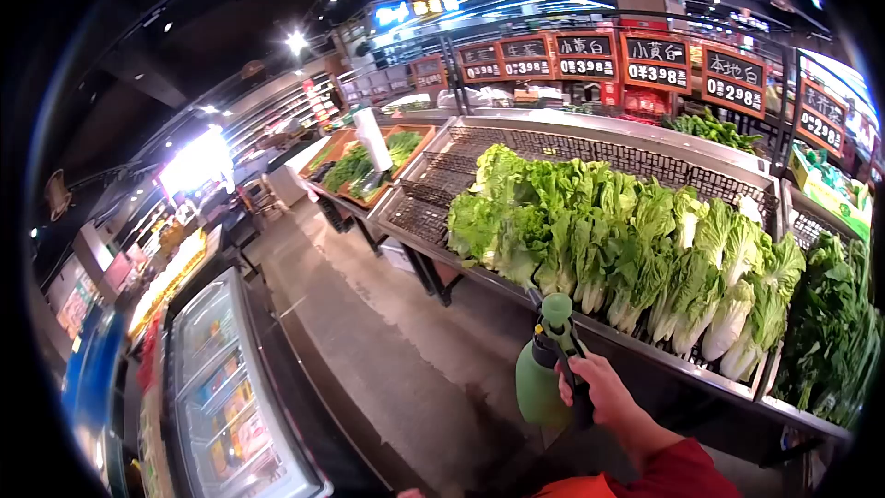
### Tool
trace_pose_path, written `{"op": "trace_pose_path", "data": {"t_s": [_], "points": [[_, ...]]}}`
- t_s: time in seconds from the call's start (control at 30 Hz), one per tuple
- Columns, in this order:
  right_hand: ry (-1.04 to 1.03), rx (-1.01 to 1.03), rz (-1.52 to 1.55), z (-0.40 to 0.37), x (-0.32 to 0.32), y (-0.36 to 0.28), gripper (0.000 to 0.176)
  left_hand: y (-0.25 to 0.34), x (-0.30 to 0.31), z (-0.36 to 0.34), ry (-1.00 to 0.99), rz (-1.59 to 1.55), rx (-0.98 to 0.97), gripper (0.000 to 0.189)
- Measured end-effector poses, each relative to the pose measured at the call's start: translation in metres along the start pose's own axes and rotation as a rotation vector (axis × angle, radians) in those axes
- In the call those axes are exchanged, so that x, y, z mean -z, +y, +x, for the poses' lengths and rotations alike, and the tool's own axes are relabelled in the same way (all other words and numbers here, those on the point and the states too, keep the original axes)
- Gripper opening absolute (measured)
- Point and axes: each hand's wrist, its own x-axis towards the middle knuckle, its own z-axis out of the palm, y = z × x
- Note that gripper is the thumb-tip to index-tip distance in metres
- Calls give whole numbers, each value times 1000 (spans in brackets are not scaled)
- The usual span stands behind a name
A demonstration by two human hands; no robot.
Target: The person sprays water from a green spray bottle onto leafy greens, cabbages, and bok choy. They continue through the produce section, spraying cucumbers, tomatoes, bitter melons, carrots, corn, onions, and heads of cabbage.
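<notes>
My right hand (599, 389) is closed around the black handle of a green pump spray bottle (537, 385). The bottle's nozzle points toward the leafy greens on the stand, close to its front edge. Light-green lettuce (521, 212) is heaped at the left of the display, and heads of Chinese cabbage (728, 304) with pale stems lie in rows to the right. A small skin-toned sliver at the bottom edge of the view looks like part of my left hand (411, 493); its fingers are hidden.
The metal-edged produce stand (645, 350) runs along the right, with price signs (655, 63) above it. Dark leafy greens (830, 332) fill the far right. Wooden crates (415, 149) of vegetables stand beyond. A glass-topped freezer (226, 387) lines the left of the aisle floor (369, 350).
</notes>
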Motion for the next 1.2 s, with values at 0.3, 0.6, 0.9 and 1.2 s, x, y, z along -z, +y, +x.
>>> {"op": "trace_pose_path", "data": {"t_s": [0.3, 0.6, 0.9, 1.2], "points": [[308, -56, -322, -32, -63, 63, 28, 178, -147, 112, -852, -4, -676, 30], [531, -18, -245, -79, -70, 142, 27, 168, -235, 42, -1155, 278, -1480, 22], [795, 50, -252, -119, -56, 129, 24, 227, -285, -13, -1281, 55, -1523, 7], [864, 68, -177, -138, -32, 130, 25, 141, -292, -52, -1452, 102, -1472, 5]]}}
